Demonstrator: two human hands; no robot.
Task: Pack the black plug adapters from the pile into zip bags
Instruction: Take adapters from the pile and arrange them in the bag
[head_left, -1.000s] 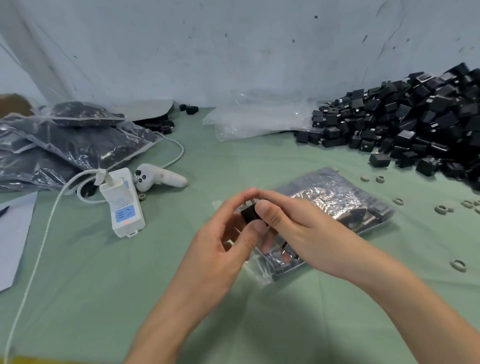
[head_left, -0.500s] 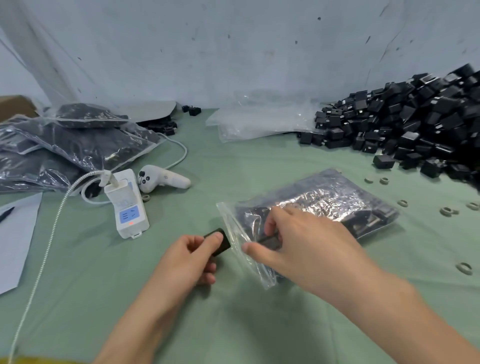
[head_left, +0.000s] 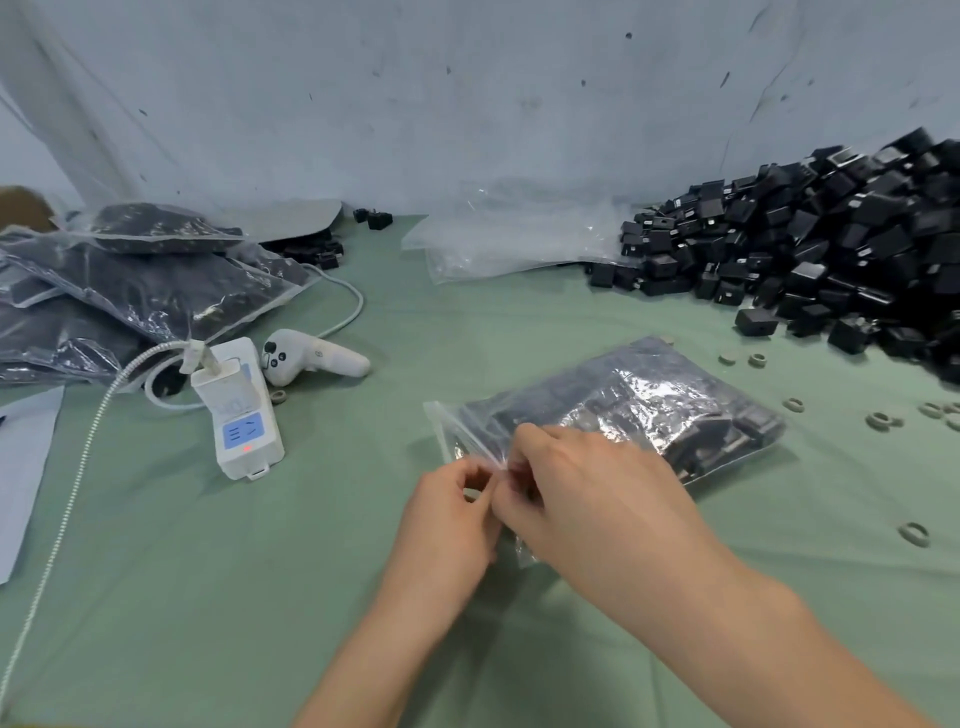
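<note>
Clear plastic film, crinkly & shiny, is what both hands have hold of. Left hand (head_left: 452, 514) & right hand (head_left: 587, 499) meet close together at the mouth strip of a zip bag (head_left: 649, 400). Fingers are curled in, each hand pinching that edge. Can't tell if anything small is tucked in either palm. The bag lies flat on the green-covered desk (head_left: 208, 597), mid-desk toward the front edge, mouth facing the person, body packed w/ black plug adapters (head_left: 737, 431).

Handling, as I judge it: the film is thin, slick & floppy, while the load is hard, blocky & prob. weighty. The bag would likely sag or slide if lifted by one corner. The zip strip looks the stiffest part, so pinch there for sealing. For carrying, a hand under the belly seems safer. Adapter corners could poke the film.

Further out:
- The loose pile (head_left: 831, 260) fills the far right corner.
- Empty bags (head_left: 509, 244) lie at the far edge beside it.
- Filled bags (head_left: 130, 291) are stacked far left.
- A white plug-in meter (head_left: 239, 410) & a white controller (head_left: 311, 358) sit left of centre.
- Small rings (head_left: 912, 533) are scattered by the right edge.
</note>
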